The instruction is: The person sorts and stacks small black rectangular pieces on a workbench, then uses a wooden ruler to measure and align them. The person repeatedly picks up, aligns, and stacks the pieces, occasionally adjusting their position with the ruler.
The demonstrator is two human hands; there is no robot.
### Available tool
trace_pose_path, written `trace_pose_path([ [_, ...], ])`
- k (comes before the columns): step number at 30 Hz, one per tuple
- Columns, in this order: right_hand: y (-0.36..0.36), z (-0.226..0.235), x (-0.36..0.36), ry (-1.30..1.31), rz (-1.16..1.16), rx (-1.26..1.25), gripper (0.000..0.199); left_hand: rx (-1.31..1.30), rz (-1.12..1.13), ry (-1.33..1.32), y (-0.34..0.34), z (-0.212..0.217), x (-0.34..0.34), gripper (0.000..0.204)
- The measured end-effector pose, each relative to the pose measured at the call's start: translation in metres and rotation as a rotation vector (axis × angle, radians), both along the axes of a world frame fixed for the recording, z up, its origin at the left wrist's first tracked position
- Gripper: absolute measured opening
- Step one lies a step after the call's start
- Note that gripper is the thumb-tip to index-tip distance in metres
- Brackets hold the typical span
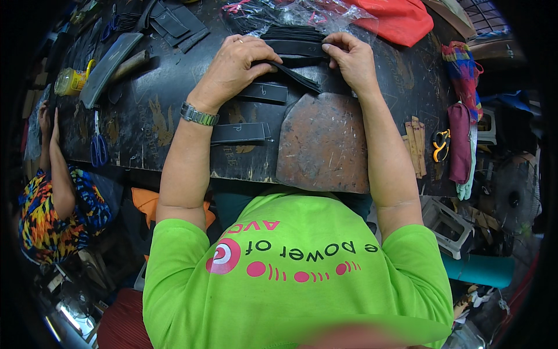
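My left hand (241, 63), with a metal watch at its wrist, is closed on one end of a thin bundle of black strips (299, 78). The bundle slants down to the right, its far end near a worn brown board (322, 142). Across from it, my right hand (351, 55) pinches the right end of a flat black strip (293, 47). Just beyond lies a stack of thin black strips (293, 32). Nearer me, two flat black pieces with light marks, an upper piece (264, 93) and a lower piece (238, 132), rest on the dark table (174, 75).
Clear plastic wrapping (267, 14) and a red bag (398, 20) lie at the back. Blue-handled scissors (99, 145) and a yellow-lidded jar (70, 81) are at left, near another person's hands (49, 125). Orange-handled snips (441, 145) and wooden strips (415, 145) lie at right.
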State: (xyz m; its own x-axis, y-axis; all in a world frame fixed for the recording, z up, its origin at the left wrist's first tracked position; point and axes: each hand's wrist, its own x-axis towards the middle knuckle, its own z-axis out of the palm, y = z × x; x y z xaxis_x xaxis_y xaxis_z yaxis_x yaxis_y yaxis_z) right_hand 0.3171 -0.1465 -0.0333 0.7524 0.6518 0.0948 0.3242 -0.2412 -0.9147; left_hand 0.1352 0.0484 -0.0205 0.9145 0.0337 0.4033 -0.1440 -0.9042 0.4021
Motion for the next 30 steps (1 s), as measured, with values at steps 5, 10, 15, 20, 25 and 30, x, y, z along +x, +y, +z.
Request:
trace_pose_path([
  [5,-0.005,0.003,0.004,-0.076,0.136,-0.045,0.015,-0.042,0.013,0.053,-0.001,0.002,0.001,0.026],
  [10,-0.012,0.009,0.005,-0.032,0.417,-0.072,0.019,-0.119,0.033,0.023,-0.003,0.001,0.001,0.039],
  [15,-0.012,0.024,-0.011,-0.066,0.436,-0.164,0.032,0.043,0.020,0.006,0.001,-0.002,0.002,0.038],
  [20,-0.013,0.031,-0.024,-0.327,0.469,-0.323,0.040,0.112,0.063,-0.039,0.001,-0.003,0.001,0.030],
  [25,-0.006,0.021,-0.028,-0.511,0.390,-0.199,0.027,0.192,0.129,-0.088,0.007,-0.001,0.002,0.022],
  [30,-0.009,0.022,-0.029,-0.575,0.339,-0.253,0.026,0.154,0.074,0.029,0.012,-0.003,-0.002,0.031],
])
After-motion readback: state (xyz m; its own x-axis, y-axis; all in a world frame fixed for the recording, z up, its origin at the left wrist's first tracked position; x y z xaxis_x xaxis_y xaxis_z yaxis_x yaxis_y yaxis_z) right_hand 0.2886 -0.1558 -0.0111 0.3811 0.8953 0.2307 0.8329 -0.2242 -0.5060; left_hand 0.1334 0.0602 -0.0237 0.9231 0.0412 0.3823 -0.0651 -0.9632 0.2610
